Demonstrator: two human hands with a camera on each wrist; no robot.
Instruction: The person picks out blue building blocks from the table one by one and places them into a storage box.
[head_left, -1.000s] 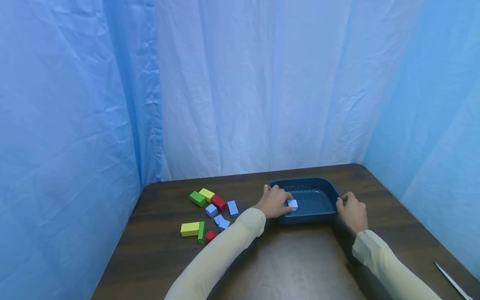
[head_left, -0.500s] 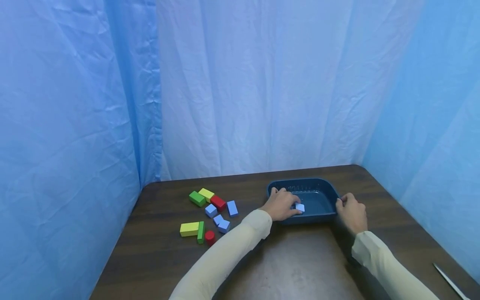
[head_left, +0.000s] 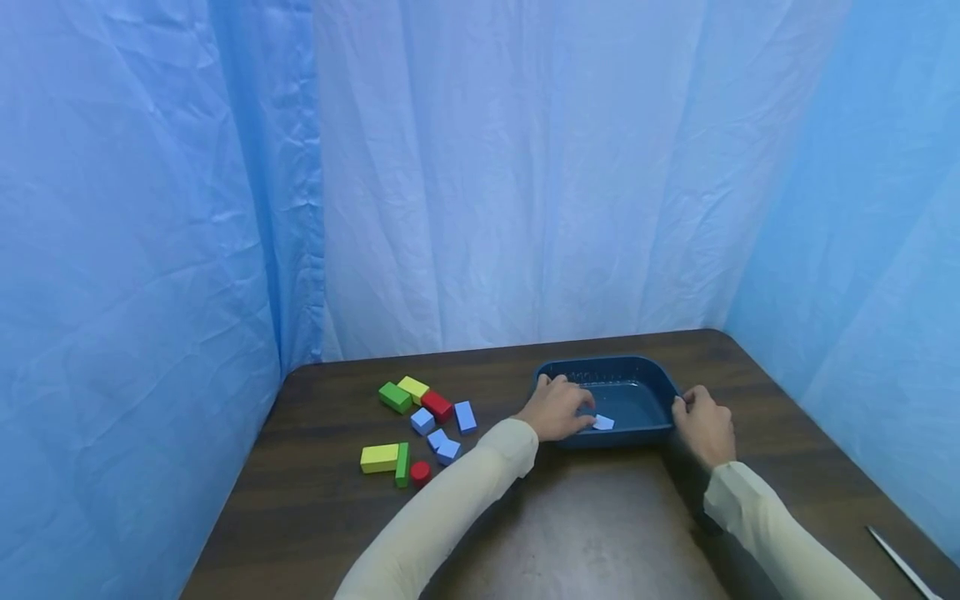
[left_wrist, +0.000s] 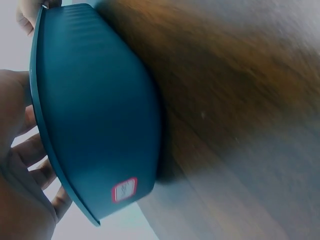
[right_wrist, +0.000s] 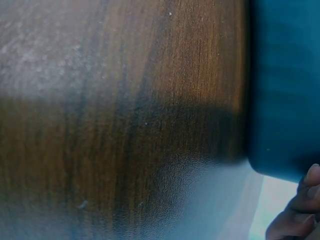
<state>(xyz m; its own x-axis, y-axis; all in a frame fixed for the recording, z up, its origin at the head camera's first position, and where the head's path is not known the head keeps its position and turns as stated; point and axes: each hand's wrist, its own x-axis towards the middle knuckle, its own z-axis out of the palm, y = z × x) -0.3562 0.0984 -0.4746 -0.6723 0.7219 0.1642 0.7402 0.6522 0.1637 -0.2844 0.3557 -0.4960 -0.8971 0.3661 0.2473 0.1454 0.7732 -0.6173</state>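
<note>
A dark teal rectangular tray (head_left: pixel 633 402) stands toward the back right of the table. My left hand (head_left: pixel 557 408) reaches over its left end, fingers loosely bent and spread over the rim. A light blue block (head_left: pixel 603 422) lies tilted inside the tray, just right of the left thumb; whether they touch is hard to tell. With thumb and fingers, my right hand (head_left: pixel 705 425) pinches the right end of the tray's rim. In the left wrist view the tray's outer wall (left_wrist: pixel 100 110) hides the inside. The right wrist view catches only fingertips (right_wrist: pixel 312 192) by the tray.
Left of the tray lie several loose blocks: green (head_left: pixel 395 397), yellow (head_left: pixel 380 458), red (head_left: pixel 437 406) and blue (head_left: pixel 465 417), plus a red cylinder (head_left: pixel 421 474). A thin pale pointed object (head_left: pixel 900 560) is near the table's right edge. Blue curtains (head_left: pixel 525 167) enclose the table.
The left hand moved right with the blue block inside the tray, then drew slightly back left. The block now lies tilted, apart from its fingers. The right hand stays on the rim.
</note>
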